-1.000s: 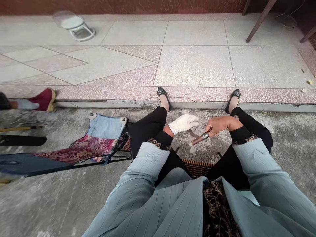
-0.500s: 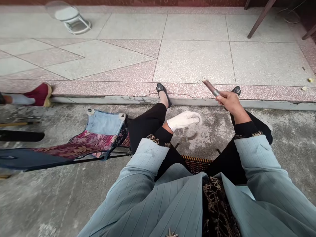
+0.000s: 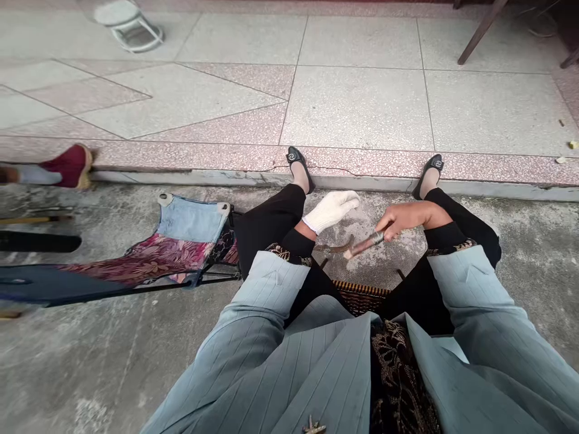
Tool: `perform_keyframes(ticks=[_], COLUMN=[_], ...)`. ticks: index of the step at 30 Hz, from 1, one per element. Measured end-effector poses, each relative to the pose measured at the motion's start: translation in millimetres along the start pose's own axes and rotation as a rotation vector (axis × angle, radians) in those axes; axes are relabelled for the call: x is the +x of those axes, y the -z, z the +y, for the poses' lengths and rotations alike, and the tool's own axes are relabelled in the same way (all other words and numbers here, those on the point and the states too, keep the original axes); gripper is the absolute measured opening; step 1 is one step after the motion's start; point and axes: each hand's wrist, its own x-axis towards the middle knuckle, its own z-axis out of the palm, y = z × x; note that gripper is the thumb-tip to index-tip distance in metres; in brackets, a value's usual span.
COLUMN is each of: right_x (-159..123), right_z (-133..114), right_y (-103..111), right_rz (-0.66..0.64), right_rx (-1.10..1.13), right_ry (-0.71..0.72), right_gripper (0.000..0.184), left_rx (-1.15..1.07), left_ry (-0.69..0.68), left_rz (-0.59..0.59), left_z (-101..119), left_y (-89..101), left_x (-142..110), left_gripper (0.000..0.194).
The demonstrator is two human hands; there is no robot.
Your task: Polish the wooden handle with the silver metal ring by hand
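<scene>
My left hand (image 3: 332,212), in a white knitted glove, hovers between my knees with its fingers loosely stretched and nothing visible in them. My bare right hand (image 3: 409,218) grips a short brown stick (image 3: 365,245) with a silvery band wound around it near my fingers. The stick's pale, rough end points down and to the left. Just below the glove is a curved brownish piece (image 3: 337,247), partly behind the stick's line; I cannot tell exactly what it is or whether it rests on the ground.
A folding chair (image 3: 185,223) with flowered cloth stands on my left. Beyond it is another person's red shoe (image 3: 72,166). My feet rest on the raised tiled step (image 3: 362,160). A white stool (image 3: 136,30) and a wooden leg (image 3: 482,33) stand farther back. I sit over a woven seat (image 3: 362,295).
My right hand has swung the stick down and left, from pointing up over the step to low between my knees. The gloved hand has risen slightly and moved left, fingers straighter.
</scene>
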Motion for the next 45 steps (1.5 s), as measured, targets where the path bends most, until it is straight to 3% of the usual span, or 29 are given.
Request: perform_keyframes(ticks=[2, 4, 6, 10, 13, 16, 18, 20, 22, 24, 26, 27, 31, 36, 39, 41, 43, 45], right_x=[-14, -23, -24, -10, 1, 11, 18, 23, 23, 15, 2, -6, -26, -17, -7, -2, 2, 5], right_z=[-1, 2, 8, 17, 17, 11, 5, 2, 0, 0, 0, 0, 0, 12, 23, 28, 29, 26], right_y=[4, 8, 10, 12, 14, 12, 8, 3, 0, 0, 4, 6, 7, 9, 18, 22, 23, 20], right_rz=[0.293, 0.616, 0.831, 0.993, 1.082, 1.048, 0.867, 0.589, 0.28, 0.038, -0.048, -0.029, 0.324, 0.822, 1.072, 1.155, 1.157, 1.077], right_rx=[0.185, 0.359, 0.493, 0.554, 0.34, -0.097, -0.347, -0.445, -0.361, -0.192, -0.04, 0.018, 0.309, 0.597, 0.641, 0.541, 0.3, -0.003], right_ry=[0.197, 0.279, 0.302, 0.254, 0.022, -0.276, -0.424, -0.496, -0.44, -0.248, -0.026, 0.053, 0.212, 0.31, 0.218, 0.067, -0.121, -0.296], right_gripper=[0.046, 0.041, 0.035, 0.035, 0.032, 0.027, 0.024, 0.021, 0.021, 0.025, 0.034, 0.038, 0.045, 0.034, 0.035, 0.032, 0.024, 0.02], left_rx=[-0.058, -0.142, -0.234, -0.358, -0.324, -0.179, -0.067, 0.019, 0.056, 0.036, -0.035, -0.086, -0.345, -0.538, -0.556, -0.479, -0.302, -0.094], left_ry=[0.039, 0.055, 0.062, 0.068, 0.023, -0.039, -0.056, -0.067, -0.096, -0.125, -0.129, -0.13, -0.089, 0.003, 0.013, -0.023, -0.081, -0.115], left_rz=[0.03, -0.004, -0.083, -0.205, -0.26, -0.278, -0.282, -0.288, -0.285, -0.275, -0.271, -0.27, -0.235, -0.323, -0.334, -0.319, -0.271, -0.215], left_z=[0, 2, 3, 5, 6, 7, 4, 0, -4, -6, -4, -2, 6, 3, 0, 2, 5, 7], left_y=[0.2, -1.9, -6.1, -14.5, -16.8, -19.9, -23.8, -27.6, -29.3, -28.3, -26.0, -25.1, -28.2, -39.8, -41.4, -39.8, -37.2, -33.9], left_x=[2, 3, 3, 1, 1, 2, 4, 6, 7, 7, 7, 7, 6, 2, 2, 3, 4, 5], left_gripper=[0.032, 0.033, 0.032, 0.034, 0.036, 0.033, 0.032, 0.031, 0.03, 0.029, 0.03, 0.031, 0.035, 0.04, 0.042, 0.041, 0.037, 0.032])
